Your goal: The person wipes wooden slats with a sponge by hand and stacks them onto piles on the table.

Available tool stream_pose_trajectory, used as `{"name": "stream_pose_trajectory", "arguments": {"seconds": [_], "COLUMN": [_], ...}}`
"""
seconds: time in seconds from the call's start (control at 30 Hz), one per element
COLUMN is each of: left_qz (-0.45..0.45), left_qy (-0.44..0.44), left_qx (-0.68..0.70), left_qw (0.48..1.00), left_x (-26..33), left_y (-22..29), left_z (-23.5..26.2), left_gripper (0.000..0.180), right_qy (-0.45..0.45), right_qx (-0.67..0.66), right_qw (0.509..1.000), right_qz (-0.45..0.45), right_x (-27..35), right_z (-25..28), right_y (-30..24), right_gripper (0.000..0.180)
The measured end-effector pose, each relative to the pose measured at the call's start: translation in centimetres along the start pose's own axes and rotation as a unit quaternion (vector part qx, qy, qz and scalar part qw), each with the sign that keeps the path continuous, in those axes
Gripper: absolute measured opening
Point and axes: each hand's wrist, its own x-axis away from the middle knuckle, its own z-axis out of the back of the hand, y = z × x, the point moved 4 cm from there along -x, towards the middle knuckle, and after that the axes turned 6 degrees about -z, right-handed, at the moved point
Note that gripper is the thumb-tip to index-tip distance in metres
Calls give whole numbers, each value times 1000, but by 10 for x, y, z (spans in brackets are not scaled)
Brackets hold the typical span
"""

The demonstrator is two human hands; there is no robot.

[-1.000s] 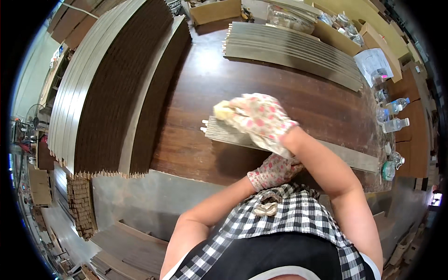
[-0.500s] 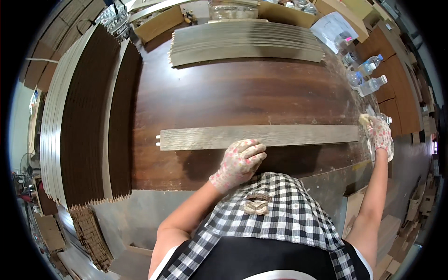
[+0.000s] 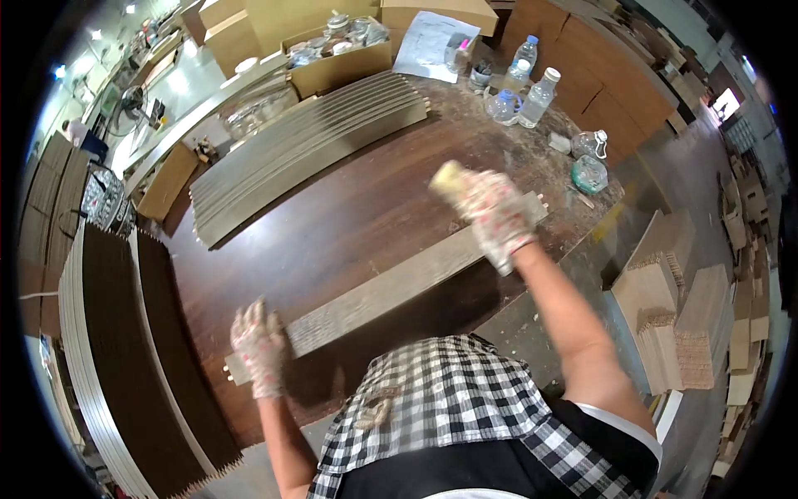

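A grey-brown wood-grain board (image 3: 374, 293) lies across the near side of the table, with short pale pegs at its ends. My left hand (image 3: 259, 345), in a white glove with pink spots, is over the board's left end, its fingers stretched out past the far edge. My right hand (image 3: 496, 214), gloved alike and blurred, is over the right part of the board. It is closed on a pale yellow sponge (image 3: 449, 180), which sticks out beyond the fingers on the far side. Whether the sponge touches anything I cannot tell.
A row of stacked boards (image 3: 312, 154) stands at the far side of the brown table (image 3: 283, 266). More stacked boards (image 3: 108, 349) are on the left. Plastic bottles (image 3: 539, 98) and a cut-off bottle with greenish contents (image 3: 589, 175) stand at the right. Cardboard (image 3: 657, 291) leans beside the table.
The view has turned. My right hand has come in from the table's right edge to over the board with the sponge. My left hand has moved from near the middle to the board's left end and opened.
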Motion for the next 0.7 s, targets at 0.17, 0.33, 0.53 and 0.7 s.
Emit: {"name": "stream_pose_trajectory", "arguments": {"seconds": [0.17,0.33,0.53,0.7], "left_qz": [129,-131,-261,-264], "left_qy": [34,124,-90,-49], "left_qx": [-61,142,154,159], "left_qw": [989,973,949,950], "left_x": [22,-1,0,-2], "left_y": [-88,8,121,118], "left_z": [42,49,42,56], "left_gripper": [38,60,84,74], "right_qy": [32,153,184,209], "right_qx": [-198,-178,-112,-383], "right_qw": [936,950,962,869], "right_qz": [-290,-204,-168,-235], "right_x": [-7,16,23,8], "right_z": [18,25,11,59], "right_y": [159,99,113,85], "right_gripper": [42,34,30,36]}}
